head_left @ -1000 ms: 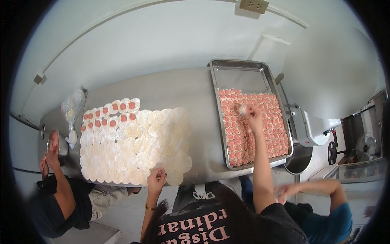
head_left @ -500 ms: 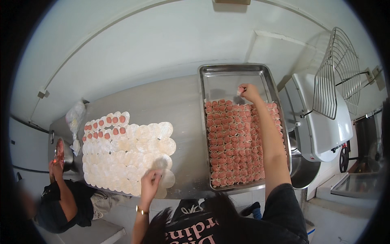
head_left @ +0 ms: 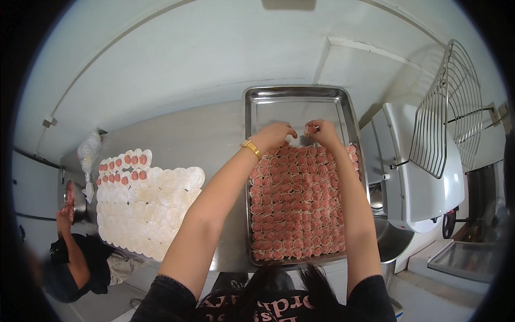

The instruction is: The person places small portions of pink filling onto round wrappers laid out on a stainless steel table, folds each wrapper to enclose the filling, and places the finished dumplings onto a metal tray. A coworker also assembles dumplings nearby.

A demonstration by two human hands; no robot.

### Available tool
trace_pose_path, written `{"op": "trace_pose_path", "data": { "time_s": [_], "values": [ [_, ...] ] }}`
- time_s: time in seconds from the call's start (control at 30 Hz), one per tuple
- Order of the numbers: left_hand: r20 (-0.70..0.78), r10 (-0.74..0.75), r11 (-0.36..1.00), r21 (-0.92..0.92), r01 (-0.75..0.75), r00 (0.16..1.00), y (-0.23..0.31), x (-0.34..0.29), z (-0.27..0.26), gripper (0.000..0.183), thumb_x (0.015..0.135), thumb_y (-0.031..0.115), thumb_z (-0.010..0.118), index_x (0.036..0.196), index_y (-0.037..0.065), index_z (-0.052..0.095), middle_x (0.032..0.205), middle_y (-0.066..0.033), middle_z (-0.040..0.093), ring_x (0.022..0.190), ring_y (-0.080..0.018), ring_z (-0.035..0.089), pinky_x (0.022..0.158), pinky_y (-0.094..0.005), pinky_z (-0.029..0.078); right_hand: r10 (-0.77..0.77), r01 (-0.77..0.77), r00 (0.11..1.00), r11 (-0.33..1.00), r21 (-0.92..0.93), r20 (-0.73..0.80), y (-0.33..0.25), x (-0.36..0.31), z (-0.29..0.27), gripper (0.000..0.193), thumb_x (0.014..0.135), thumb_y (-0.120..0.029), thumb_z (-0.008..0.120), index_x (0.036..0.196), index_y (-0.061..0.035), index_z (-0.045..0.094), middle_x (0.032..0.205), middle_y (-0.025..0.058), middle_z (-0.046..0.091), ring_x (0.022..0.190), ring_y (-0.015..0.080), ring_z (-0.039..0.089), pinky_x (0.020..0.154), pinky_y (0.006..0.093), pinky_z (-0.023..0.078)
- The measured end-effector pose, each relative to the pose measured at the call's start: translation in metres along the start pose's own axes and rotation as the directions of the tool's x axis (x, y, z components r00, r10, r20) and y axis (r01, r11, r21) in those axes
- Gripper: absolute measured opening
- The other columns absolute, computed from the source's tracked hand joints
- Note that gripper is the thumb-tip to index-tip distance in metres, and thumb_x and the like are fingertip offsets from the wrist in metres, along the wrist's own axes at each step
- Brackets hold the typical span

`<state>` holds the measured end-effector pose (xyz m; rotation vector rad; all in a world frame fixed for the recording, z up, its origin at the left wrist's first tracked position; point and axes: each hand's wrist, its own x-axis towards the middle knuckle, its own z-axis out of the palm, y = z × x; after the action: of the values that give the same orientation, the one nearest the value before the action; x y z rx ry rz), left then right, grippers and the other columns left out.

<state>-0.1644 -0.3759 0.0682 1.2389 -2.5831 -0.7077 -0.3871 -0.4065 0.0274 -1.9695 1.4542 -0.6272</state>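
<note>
while a steel tabletop (head_left: 221, 137) spans the middle, a metal tray (head_left: 298, 105) on it holds tight rows of meat-filled dumplings (head_left: 295, 209), and to its left lies a patch of overlapping round wrappers (head_left: 145, 209). the left hand (head_left: 273, 137) is curled over the tray's far part; whether its grip holds anything, i cannot tell. just beside it, the right hand (head_left: 325, 134) has its grip pinched around a single dumpling (head_left: 310, 130).

white wall (head_left: 177, 70) behind steel table (head_left: 177, 134)
</note>
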Motion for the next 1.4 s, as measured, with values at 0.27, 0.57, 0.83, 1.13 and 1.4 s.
{"op": "trace_pose_path", "data": {
  "time_s": [0.27, 0.57, 0.83, 1.13, 1.4],
  "values": [
    [0.253, -0.203, 0.979, 0.046, 0.198, 0.946, -0.009, 0.017, 0.007, 0.021, 0.079, 0.01, 0.061, 0.097, 0.011, 0.072, 0.091, -0.0134, 0.069, 0.085, -0.0324, 0.065, 0.076, -0.0402, 0.051, -0.026, 0.013, 0.997, 0.986, 0.167, 0.075, -0.006, -0.004, 0.009, 0.032, 0.068, -0.009, 0.073, 0.1, -0.0045, 0.07, 0.089, 0.0142, 0.068, 0.081, 0.0249, 0.068, 0.074, 0.0329, 0.053],
    [0.142, -0.172, 0.984, 0.059, 0.165, 0.975, -0.021, 0.007, 0.009, 0.018, 0.077, 0.014, 0.062, 0.092, 0.01, 0.072, 0.085, -0.0143, 0.068, 0.081, -0.0338, 0.065, 0.072, -0.0419, 0.051, -0.157, 0.171, 0.973, 0.983, -0.067, 0.171, -0.027, 0.004, 0.034, 0.025, 0.07, -0.007, 0.067, 0.094, -0.0028, 0.07, 0.086, 0.0186, 0.068, 0.081, 0.0335, 0.066, 0.074, 0.0389, 0.052],
    [0.093, -0.278, 0.96, 0.03, 0.277, 0.956, -0.014, -0.001, 0.008, 0.024, 0.078, 0.008, 0.055, 0.096, 0.008, 0.071, 0.087, -0.0165, 0.068, 0.083, -0.0352, 0.065, 0.074, -0.0438, 0.051, -0.13, 0.18, 0.947, 0.972, -0.153, 0.293, -0.037, -0.003, 0.029, 0.032, 0.066, 0.0, 0.062, 0.096, -0.0051, 0.072, 0.091, 0.0179, 0.068, 0.087, 0.035, 0.064, 0.079, 0.0397, 0.051],
    [-0.184, -0.197, 0.975, -0.138, 0.173, 0.963, -0.017, -0.032, -0.012, 0.028, 0.083, 0.002, 0.048, 0.105, 0.002, 0.066, 0.102, -0.0189, 0.066, 0.097, -0.0361, 0.062, 0.084, -0.0415, 0.049, -0.036, 0.09, 0.947, 0.984, -0.155, 0.32, -0.039, -0.004, 0.028, 0.03, 0.067, -0.004, 0.061, 0.095, -0.0037, 0.072, 0.095, 0.0208, 0.067, 0.087, 0.0347, 0.065, 0.078, 0.0381, 0.051],
    [-0.256, -0.374, 0.91, -0.285, 0.301, 0.891, -0.026, -0.143, -0.035, 0.024, 0.088, 0.003, 0.048, 0.106, -0.001, 0.064, 0.102, -0.0179, 0.067, 0.096, -0.0334, 0.062, 0.087, -0.0374, 0.048, 0.055, -0.043, 0.946, 0.998, -0.042, 0.321, -0.036, -0.003, 0.017, 0.04, 0.069, -0.003, 0.056, 0.107, -0.0036, 0.068, 0.092, 0.0192, 0.069, 0.086, 0.0318, 0.067, 0.077, 0.0365, 0.052]
  ]
}}
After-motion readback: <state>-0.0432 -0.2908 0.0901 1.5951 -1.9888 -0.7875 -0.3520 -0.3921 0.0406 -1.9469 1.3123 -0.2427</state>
